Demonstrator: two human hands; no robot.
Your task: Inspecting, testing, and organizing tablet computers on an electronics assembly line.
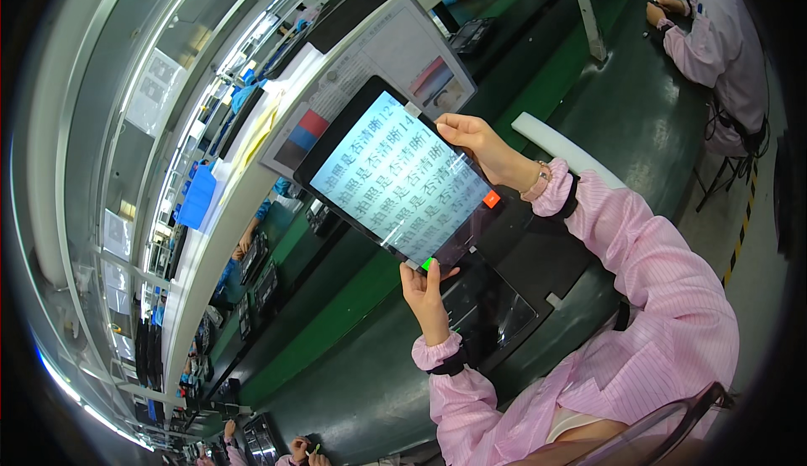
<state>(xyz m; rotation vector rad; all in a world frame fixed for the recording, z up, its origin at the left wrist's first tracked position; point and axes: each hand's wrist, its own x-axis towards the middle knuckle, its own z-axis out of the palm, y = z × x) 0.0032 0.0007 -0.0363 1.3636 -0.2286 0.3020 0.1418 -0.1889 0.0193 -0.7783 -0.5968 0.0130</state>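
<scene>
A black-framed tablet [402,168] is held up, tilted, above the bench, its lit pale-blue screen filled with rows of dark characters. My left hand [425,300] grips its lower edge, with the thumb on the front beside a green sticker [429,264]. Along the right edge my right hand [486,152] is closed on the frame, thumb near the upper corner. An orange sticker [492,200] marks the screen's lower right corner. Beneath the tablet lie a black mat [542,256] and a glossy dark sheet [492,310]. The fingers behind the tablet are hidden.
A white foam strip [561,148] lies beside my right forearm on the green bench [357,399]. Behind the tablet stands a board with printed sheets [395,42]. A co-worker [714,46] sits at the far right. A blue bin [197,197] is at the left.
</scene>
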